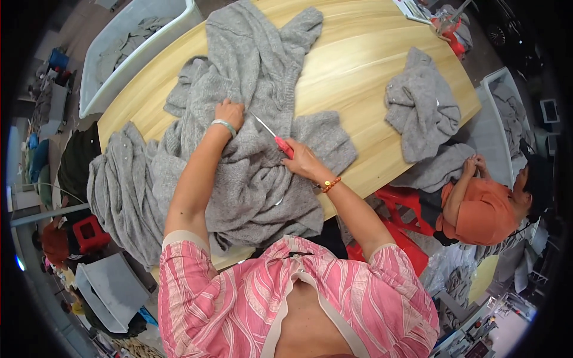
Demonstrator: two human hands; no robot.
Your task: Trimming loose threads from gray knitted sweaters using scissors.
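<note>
A heap of grey knit garments (256,197) covers the near left of the wooden table, with one grey sweater (245,48) spread beyond it. My left hand (230,114), a pale bracelet at its wrist, is closed on a fold of the grey knit garment. Just to its right, my right hand (303,159) grips a red-handled tool (283,146) with a slim metal blade. The tool points up and left over the knit, its tip close to my left fingers. Whether the tip touches the fabric, I cannot tell.
The curved wooden table (346,53) carries another grey garment pile (421,107) at its right. A white bin (85,89) holding grey knits stands at the far left, another bin (490,80) at the right. A seated person in orange (483,212) works beside the right edge, near red stools (406,206).
</note>
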